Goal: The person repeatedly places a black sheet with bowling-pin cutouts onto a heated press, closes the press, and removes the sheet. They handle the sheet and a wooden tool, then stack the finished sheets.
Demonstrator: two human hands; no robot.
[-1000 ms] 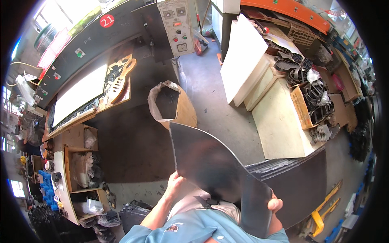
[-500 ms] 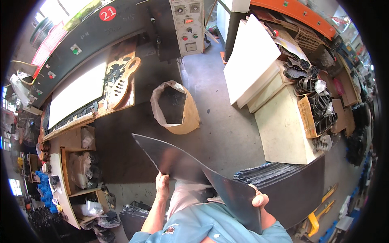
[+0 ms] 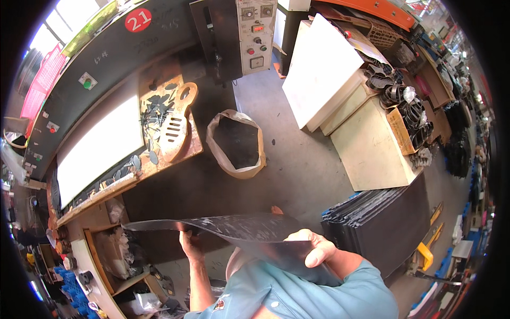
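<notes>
Both my hands hold a large, thin, flexible black sheet (image 3: pixel 244 226) in front of my body. It looks like rubber, with pale scuffs on its upper face. Its middle sags, and its left end curls out toward the bench. My left hand (image 3: pixel 191 245) grips the near edge from below, fingers partly hidden by the sheet. At the right end, my right hand (image 3: pixel 314 247) is closed over the edge with the thumb on the near side. To the right of that hand stands a thick stack of similar black sheets (image 3: pixel 393 223).
At the left, a machine bench holds a white board (image 3: pixel 101 151), a slotted wooden paddle (image 3: pixel 175 133) and dark offcuts. An open paper sack (image 3: pixel 261 151) stands on the floor ahead. A control panel (image 3: pixel 257 42) is beyond; a pale cabinet (image 3: pixel 366 151) with sandals is at right.
The sheet has swung from a steep, folded hang to a flatter position, its left end moving left and down. My right hand has risen and shifted left; my left hand has moved left.
</notes>
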